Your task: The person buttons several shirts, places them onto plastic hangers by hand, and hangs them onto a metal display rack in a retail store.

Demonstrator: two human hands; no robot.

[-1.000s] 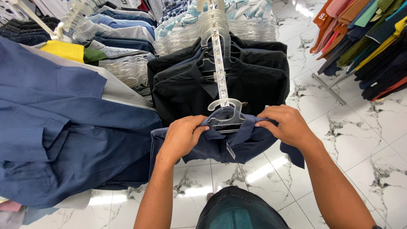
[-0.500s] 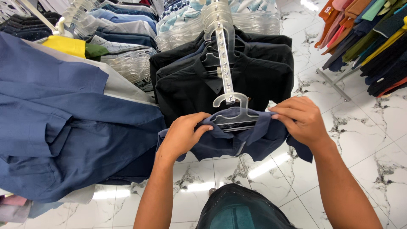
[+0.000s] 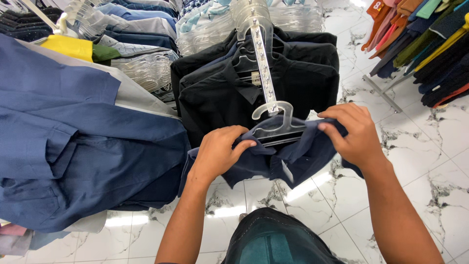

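the navy shirt (image 3: 288,159) is draped over the clear hanger (image 3: 276,128), whose hook sits at the low end of the slanted rack arm (image 3: 261,63), so the hanging looks nearly done with only the shoulders left to straighten. the left hand (image 3: 220,154) and right hand (image 3: 354,134) each pinch a shoulder of it. black shirts (image 3: 234,83) press close behind and blue shirts (image 3: 83,146) crowd the left, with open marble floor (image 3: 420,146) to the right.
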